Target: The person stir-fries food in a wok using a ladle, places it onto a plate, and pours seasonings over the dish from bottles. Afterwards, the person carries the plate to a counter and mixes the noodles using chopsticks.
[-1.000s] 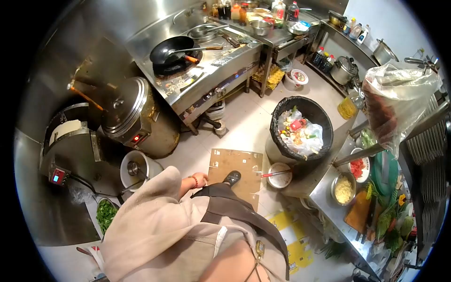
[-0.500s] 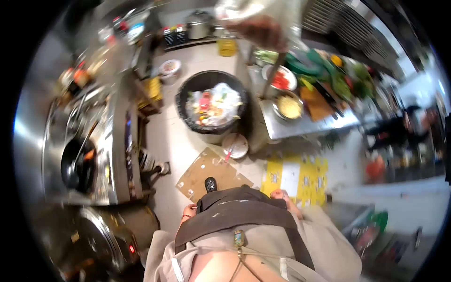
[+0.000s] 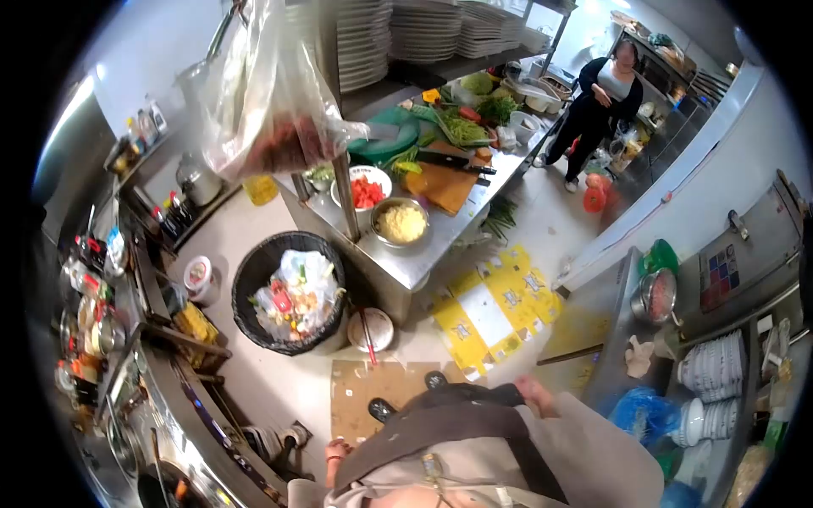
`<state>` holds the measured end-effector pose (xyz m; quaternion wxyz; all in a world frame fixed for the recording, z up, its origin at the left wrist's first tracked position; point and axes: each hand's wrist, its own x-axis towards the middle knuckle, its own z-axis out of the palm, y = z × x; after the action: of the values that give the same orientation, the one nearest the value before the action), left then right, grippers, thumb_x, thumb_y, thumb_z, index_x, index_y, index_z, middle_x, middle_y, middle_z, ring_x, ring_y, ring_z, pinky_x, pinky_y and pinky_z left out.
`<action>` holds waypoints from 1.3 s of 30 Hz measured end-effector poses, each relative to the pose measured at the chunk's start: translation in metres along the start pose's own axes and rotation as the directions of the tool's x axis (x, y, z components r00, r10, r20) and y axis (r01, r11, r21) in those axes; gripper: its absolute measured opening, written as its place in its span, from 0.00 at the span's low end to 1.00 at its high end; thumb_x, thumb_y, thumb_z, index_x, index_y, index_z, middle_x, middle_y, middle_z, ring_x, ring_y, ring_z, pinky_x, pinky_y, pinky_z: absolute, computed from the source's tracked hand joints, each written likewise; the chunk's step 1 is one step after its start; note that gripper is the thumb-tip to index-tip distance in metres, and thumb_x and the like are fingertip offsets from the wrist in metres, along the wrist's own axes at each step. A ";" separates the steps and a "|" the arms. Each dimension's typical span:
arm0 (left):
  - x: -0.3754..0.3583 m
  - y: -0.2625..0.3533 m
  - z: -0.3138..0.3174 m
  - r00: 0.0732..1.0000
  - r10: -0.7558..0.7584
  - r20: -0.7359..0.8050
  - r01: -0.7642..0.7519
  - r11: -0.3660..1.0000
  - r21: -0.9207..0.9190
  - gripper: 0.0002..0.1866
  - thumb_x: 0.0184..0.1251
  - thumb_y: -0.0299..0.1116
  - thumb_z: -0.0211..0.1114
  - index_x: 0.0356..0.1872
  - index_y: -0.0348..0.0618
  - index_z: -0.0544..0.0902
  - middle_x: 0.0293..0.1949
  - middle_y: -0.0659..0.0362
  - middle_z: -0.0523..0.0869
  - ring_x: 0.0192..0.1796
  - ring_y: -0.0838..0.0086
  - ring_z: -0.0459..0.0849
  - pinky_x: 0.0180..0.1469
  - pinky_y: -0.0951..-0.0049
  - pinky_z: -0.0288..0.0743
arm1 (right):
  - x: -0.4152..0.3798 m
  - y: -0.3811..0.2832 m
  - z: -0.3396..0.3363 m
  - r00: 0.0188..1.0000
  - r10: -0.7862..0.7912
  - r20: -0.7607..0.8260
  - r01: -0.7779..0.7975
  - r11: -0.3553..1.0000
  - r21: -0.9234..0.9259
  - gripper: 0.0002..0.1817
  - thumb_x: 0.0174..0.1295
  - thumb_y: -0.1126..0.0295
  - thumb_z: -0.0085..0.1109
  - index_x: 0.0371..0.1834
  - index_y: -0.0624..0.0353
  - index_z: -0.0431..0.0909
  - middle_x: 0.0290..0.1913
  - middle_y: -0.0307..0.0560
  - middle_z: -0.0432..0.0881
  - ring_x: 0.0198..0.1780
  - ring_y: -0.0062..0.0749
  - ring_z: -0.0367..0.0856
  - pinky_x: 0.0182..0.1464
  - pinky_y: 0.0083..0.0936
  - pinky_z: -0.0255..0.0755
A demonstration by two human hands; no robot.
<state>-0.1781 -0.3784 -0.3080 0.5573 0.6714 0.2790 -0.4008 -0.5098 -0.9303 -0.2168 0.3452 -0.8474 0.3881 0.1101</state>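
Observation:
My left hand [image 3: 337, 447] hangs low beside the dark apron [image 3: 440, 432], with a red bracelet at its wrist. Its fingers look curled in, and nothing shows in them. On the other side of the apron is my right hand [image 3: 535, 396], blurred, so its fingers cannot be made out. Neither hand touches any kitchen item that I can see. Under my shoes lies a flat piece of cardboard [image 3: 356, 389]. Ahead stands a black-lined bin [image 3: 246, 317] full of food scraps and plastic, with a white tub [image 3: 383, 336] beside it.
A steel table [image 3: 406, 267] holds a bowl of chopped red food [image 3: 367, 193], a bowl of yellow shreds [image 3: 400, 223], a knife [image 3: 445, 158] and greens. A plastic bag [image 3: 271, 110] hangs above. Stove counter at left, bowl shelf at right. A person [image 3: 605, 97] stands far right.
My view has swung to the right: the bin and table sit further left, and the person and bowl shelf show clearly. A second shoe is now visible. Both hands still hang at my sides.

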 end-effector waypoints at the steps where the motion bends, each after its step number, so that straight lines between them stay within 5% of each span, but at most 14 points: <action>1: 0.015 0.005 0.004 1.000 -0.030 0.005 0.030 0.994 -0.100 0.12 0.61 0.19 0.50 0.46 0.31 0.74 0.32 0.46 0.81 0.32 0.53 0.83 0.35 0.55 0.83 | -0.014 -0.012 -0.013 0.986 0.146 0.079 -0.147 0.989 0.017 0.14 0.55 0.60 0.55 0.25 0.60 0.81 0.26 0.48 0.81 0.29 0.37 0.79 0.33 0.32 0.73; 2: -0.003 0.024 0.014 1.000 -0.002 -0.011 0.003 0.998 0.069 0.12 0.61 0.18 0.49 0.45 0.29 0.73 0.31 0.45 0.80 0.32 0.54 0.84 0.31 0.60 0.81 | -0.036 -0.017 -0.030 0.942 0.296 0.156 -0.302 0.953 0.019 0.13 0.56 0.61 0.58 0.23 0.60 0.80 0.21 0.41 0.80 0.26 0.28 0.77 0.31 0.30 0.72; 5: -0.036 0.084 0.060 0.993 0.091 0.076 -0.096 0.993 0.072 0.13 0.60 0.18 0.51 0.47 0.34 0.74 0.31 0.48 0.81 0.31 0.58 0.85 0.26 0.67 0.76 | -0.060 0.063 0.003 0.952 0.261 0.161 -0.260 0.965 -0.029 0.15 0.56 0.58 0.57 0.24 0.59 0.81 0.21 0.44 0.80 0.26 0.31 0.79 0.31 0.30 0.72; 7: -0.047 0.096 0.080 0.987 0.113 0.118 -0.121 0.991 0.063 0.14 0.60 0.18 0.53 0.48 0.37 0.74 0.31 0.50 0.81 0.30 0.60 0.85 0.24 0.70 0.75 | -0.084 0.018 -0.009 0.909 0.392 0.142 -0.387 0.920 -0.063 0.15 0.56 0.57 0.57 0.24 0.58 0.81 0.21 0.45 0.81 0.27 0.32 0.80 0.31 0.28 0.72; 12: -0.053 0.111 0.118 0.971 0.067 0.229 -0.070 0.998 0.004 0.15 0.61 0.21 0.57 0.50 0.39 0.74 0.33 0.54 0.83 0.31 0.62 0.85 0.28 0.66 0.78 | -0.067 -0.022 -0.005 0.924 0.320 0.210 -0.351 0.928 0.128 0.14 0.56 0.58 0.57 0.24 0.58 0.81 0.22 0.45 0.81 0.28 0.32 0.81 0.32 0.28 0.72; 17: -0.032 0.070 0.099 0.969 0.159 0.188 -0.215 0.919 0.331 0.14 0.61 0.23 0.57 0.49 0.40 0.74 0.35 0.52 0.83 0.31 0.62 0.84 0.29 0.64 0.78 | -0.032 -0.048 -0.005 0.949 0.227 0.218 -0.276 0.933 0.231 0.13 0.56 0.60 0.57 0.24 0.58 0.81 0.23 0.45 0.81 0.29 0.32 0.81 0.32 0.28 0.73; 23: -0.022 0.039 0.060 0.990 0.093 0.108 -0.116 0.965 0.234 0.11 0.63 0.23 0.55 0.46 0.39 0.75 0.32 0.52 0.82 0.28 0.63 0.83 0.26 0.65 0.76 | -0.019 -0.047 -0.026 0.953 0.226 0.204 -0.267 0.941 0.207 0.12 0.56 0.62 0.57 0.25 0.58 0.81 0.24 0.45 0.81 0.30 0.33 0.81 0.33 0.27 0.73; 30: -0.039 0.008 0.036 0.999 -0.036 -0.025 0.033 0.990 -0.137 0.09 0.64 0.25 0.51 0.43 0.39 0.75 0.29 0.51 0.82 0.25 0.65 0.82 0.22 0.67 0.73 | 0.007 -0.027 -0.047 0.934 0.215 0.285 -0.268 0.950 0.162 0.10 0.56 0.63 0.57 0.25 0.58 0.81 0.25 0.45 0.82 0.31 0.33 0.82 0.34 0.27 0.73; 39: -0.048 0.001 0.087 0.985 0.155 -0.077 -0.140 0.975 0.171 0.12 0.59 0.26 0.61 0.45 0.38 0.80 0.33 0.51 0.85 0.32 0.67 0.84 0.35 0.69 0.77 | 0.043 -0.030 -0.054 0.954 0.122 0.273 -0.198 0.943 0.268 0.08 0.57 0.66 0.57 0.26 0.58 0.80 0.27 0.46 0.82 0.33 0.34 0.82 0.35 0.26 0.74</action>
<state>-0.2219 -0.4594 -0.2715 0.5151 0.7515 0.2190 -0.3492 -0.4632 -0.9782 -0.1814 0.5029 -0.7315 0.4210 0.1864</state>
